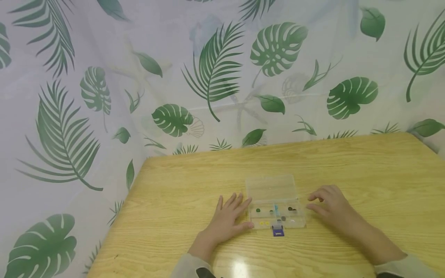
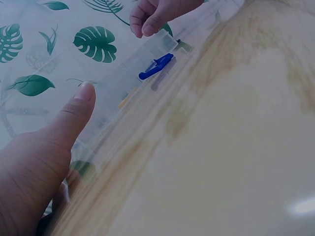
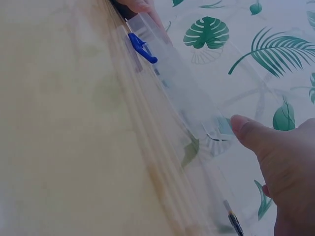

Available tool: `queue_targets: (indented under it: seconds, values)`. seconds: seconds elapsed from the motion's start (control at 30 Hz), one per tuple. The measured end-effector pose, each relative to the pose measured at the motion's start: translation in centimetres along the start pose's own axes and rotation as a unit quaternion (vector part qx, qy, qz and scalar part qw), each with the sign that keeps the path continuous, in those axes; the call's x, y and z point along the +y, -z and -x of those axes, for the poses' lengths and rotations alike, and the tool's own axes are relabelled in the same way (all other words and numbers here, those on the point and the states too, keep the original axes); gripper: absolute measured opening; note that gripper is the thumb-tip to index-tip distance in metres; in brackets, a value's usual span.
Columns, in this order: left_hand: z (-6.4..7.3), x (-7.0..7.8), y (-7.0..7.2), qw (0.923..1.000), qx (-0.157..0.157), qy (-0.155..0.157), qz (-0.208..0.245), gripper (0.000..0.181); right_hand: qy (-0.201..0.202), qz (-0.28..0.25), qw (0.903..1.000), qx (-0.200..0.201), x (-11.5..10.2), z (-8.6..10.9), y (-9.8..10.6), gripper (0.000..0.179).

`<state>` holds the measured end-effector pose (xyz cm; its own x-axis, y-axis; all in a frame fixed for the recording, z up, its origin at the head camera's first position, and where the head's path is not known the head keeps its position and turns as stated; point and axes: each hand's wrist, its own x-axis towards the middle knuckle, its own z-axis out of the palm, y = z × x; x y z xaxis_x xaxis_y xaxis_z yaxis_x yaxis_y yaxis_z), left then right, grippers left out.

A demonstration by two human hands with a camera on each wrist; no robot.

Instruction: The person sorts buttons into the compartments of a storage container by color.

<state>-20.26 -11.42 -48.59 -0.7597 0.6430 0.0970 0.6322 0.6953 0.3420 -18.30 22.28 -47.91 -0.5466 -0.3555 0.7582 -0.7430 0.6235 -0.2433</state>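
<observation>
A clear plastic compartment box (image 1: 302, 221) lies on the table with its see-through lid (image 1: 271, 187) folded back. A blue latch (image 1: 278, 231) sticks out from its front side. In its compartments are small round pieces: green (image 1: 258, 210), yellow (image 1: 262, 223), light blue (image 1: 276, 208) and black (image 1: 290, 209). My left hand (image 1: 227, 222) spreads its fingers along the left side of the box, thumb at the front left corner. Just off the right side, my right hand (image 1: 332, 208) has its thumb and forefinger apart with nothing between them.
The wood-grain table (image 1: 174, 193) runs back to a white leaf-printed cloth (image 1: 222, 139) hanging behind and along the left side. A bright glare spot (image 1: 240, 266) shows near the front of the table.
</observation>
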Motion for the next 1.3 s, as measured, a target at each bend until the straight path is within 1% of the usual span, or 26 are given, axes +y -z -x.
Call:
queue_targets:
  seconds: [0.07, 0.13, 0.2, 0.3, 0.37, 0.43, 0.5, 0.63, 0.7, 0.83, 0.93, 1.07, 1.1, 1.3]
  values:
    - [0.0, 0.0, 0.0, 1.0000, -0.001, 0.000, 0.002, 0.072, -0.025, 0.006, 0.9996, -0.012, 0.1, 0.3, 0.4, 0.028]
    - [0.0, 0.0, 0.0, 1.0000, -0.002, 0.000, 0.005, 0.073, -0.044, 0.011, 0.9987, -0.022, 0.3, 0.5, 0.8, 0.027]
    - [0.1, 0.1, 0.0, 1.0000, -0.003, 0.000, 0.008, 0.074, -0.044, 0.016, 0.9986, -0.023, 0.5, 0.8, 1.2, 0.030]
    - [0.1, 0.1, 0.0, 1.0000, -0.004, 0.000, 0.008, 0.075, -0.030, 0.019, 0.9993, -0.015, 1.0, 1.0, 1.6, 0.033]
    - [0.2, 0.2, 0.1, 1.0000, -0.003, 0.000, 0.007, 0.076, -0.033, 0.026, 0.9990, -0.015, 1.2, 1.1, 1.9, 0.034]
    - [0.1, 0.2, 0.1, 1.0000, -0.004, 0.001, 0.006, 0.076, -0.054, 0.034, 0.9977, -0.023, 1.2, 1.1, 2.2, 0.033]
    - [0.1, 0.2, 0.1, 1.0000, -0.005, 0.002, 0.007, 0.076, -0.086, 0.043, 0.9946, -0.039, 1.1, 1.0, 2.5, 0.034]
    - [0.1, 0.2, 0.1, 0.9999, -0.011, 0.005, 0.010, 0.075, -0.114, 0.057, 0.9899, -0.061, 0.9, 1.1, 2.8, 0.032]
    - [0.1, 0.2, 0.1, 0.9998, -0.013, 0.006, 0.012, 0.074, -0.103, 0.062, 0.9909, -0.061, 1.2, 1.4, 2.9, 0.033]
    - [0.0, 0.2, 0.0, 0.9998, -0.014, 0.005, 0.012, 0.072, -0.059, 0.053, 0.9959, -0.044, 2.1, 2.1, 3.2, 0.033]
    - [0.0, 0.1, 0.0, 0.9998, -0.013, 0.005, 0.012, 0.071, -0.065, 0.046, 0.9960, -0.040, 2.5, 2.5, 3.6, 0.033]
    - [0.0, 0.2, 0.0, 0.9998, -0.012, 0.005, 0.012, 0.073, -0.084, 0.042, 0.9946, -0.044, 2.7, 2.8, 3.8, 0.034]
    - [0.1, 0.2, 0.0, 0.9999, -0.011, 0.004, 0.011, 0.073, -0.079, 0.037, 0.9952, -0.044, 2.8, 2.8, 3.8, 0.034]
    - [0.1, 0.1, 0.0, 1.0000, -0.007, 0.002, 0.006, 0.077, -0.103, 0.021, 0.9922, -0.067, 2.8, 3.2, 3.9, 0.032]
